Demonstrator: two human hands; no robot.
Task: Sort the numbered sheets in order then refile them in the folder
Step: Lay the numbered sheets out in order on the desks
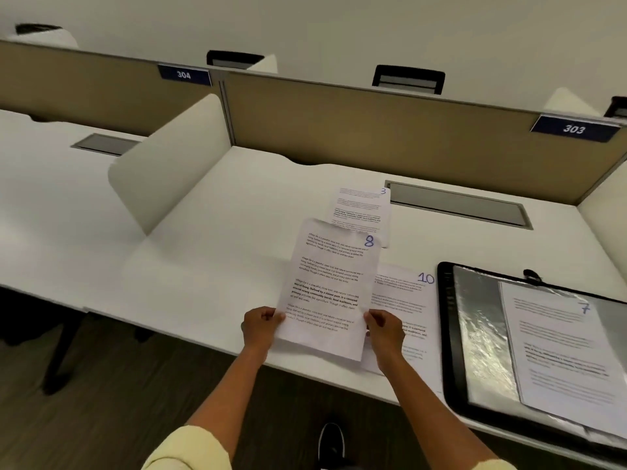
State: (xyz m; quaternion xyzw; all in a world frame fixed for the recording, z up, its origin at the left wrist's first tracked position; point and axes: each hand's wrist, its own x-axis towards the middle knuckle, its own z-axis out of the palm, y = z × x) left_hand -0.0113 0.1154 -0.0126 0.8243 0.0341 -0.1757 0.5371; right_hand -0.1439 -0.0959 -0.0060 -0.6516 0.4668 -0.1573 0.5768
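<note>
A: What is seen of the surface and the room?

B: A long white surface (210, 212) is shown, split into study booths by curved white dividers (169, 164) and backed by a tan partition (373, 130). Blue plates marked 304 (183, 74) and 303 (574, 129) are fixed along its top edge. A grey cable hatch (458, 204) is set into the surface near the partition. Black chair backs (409, 79) are visible beyond it, against a plain pale wall. Dark flooring and one black shoe (330, 442) are seen below.

A: And the sheets?

B: The sheet marked 8 (330, 286) is held lifted above the front edge. Its lower left edge is pinched by the left hand (259, 325) and its lower right edge by the right hand (385, 329), fingers curled round the paper. The sheet marked 3 (361, 206) lies flat farther back, its near edge hidden by sheet 8. The sheet marked 10 (407, 300) lies just right, partly covered by sheet 8 and the right hand.

A: The folder?

B: The black folder (448, 334) lies open at the right, with shiny plastic sleeves (481, 340) exposed. The sheet marked 7 (559, 351) rests on top of them.
</note>
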